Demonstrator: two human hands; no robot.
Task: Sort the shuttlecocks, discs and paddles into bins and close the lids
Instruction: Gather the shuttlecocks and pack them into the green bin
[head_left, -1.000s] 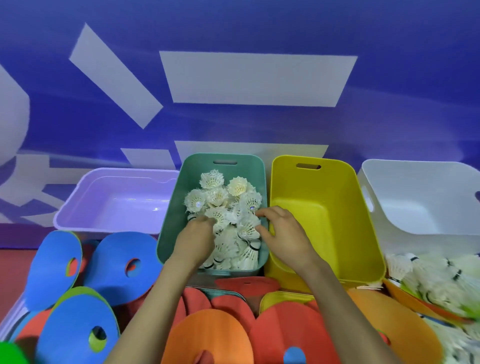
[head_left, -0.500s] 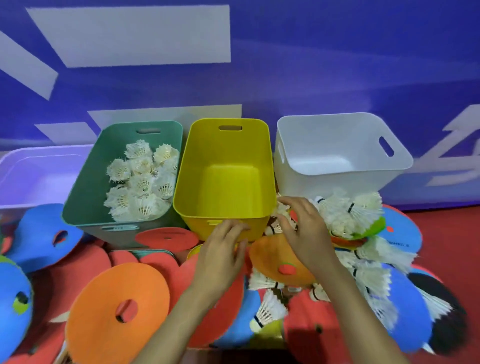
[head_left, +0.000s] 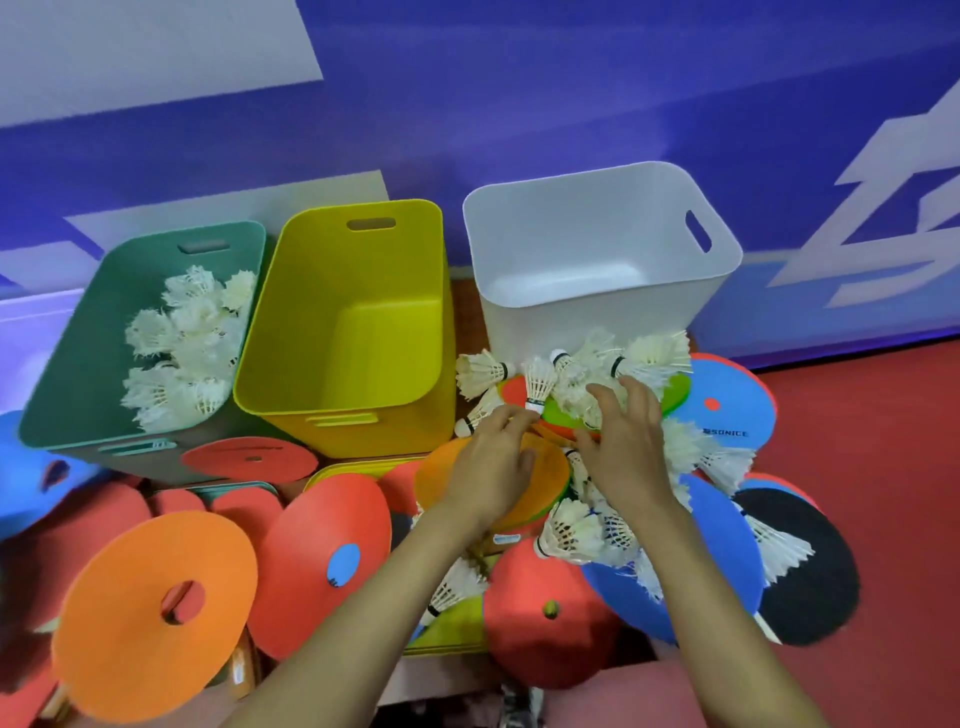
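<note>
4 bins stand in a row against the blue wall. Taking the yellow bin (head_left: 353, 332) as the mark, the green bin (head_left: 78, 364) touches its left side, the white bin (head_left: 597, 270) is just to its right, and only a corner of the purple bin (head_left: 26, 332) shows further left. The green bin holds 1 pile of shuttlecocks (head_left: 182, 348), roughly 10, too tangled to count exactly.

To the right front of the yellow bin, against the white bin, lies 1 loose heap of shuttlecocks (head_left: 649, 364), at least 10. The right hand (head_left: 628, 447) hovers over this heap, its fingers spread wide and holding nothing. The left hand (head_left: 493, 467) is over 1 orange disc (head_left: 441, 473), its fingers half curled, with the tips just beside the cork of 1 upright shuttlecock (head_left: 537, 384). I cannot tell whether they pinch it.

In front of the yellow bin, discs overlap on the red floor: 1 large orange disc (head_left: 156, 618), 1 red disc with a blue centre (head_left: 322, 561), and 1 flat red disc (head_left: 249, 460). 2 blue discs and 1 black round piece (head_left: 810, 577) lie to the right.
</note>
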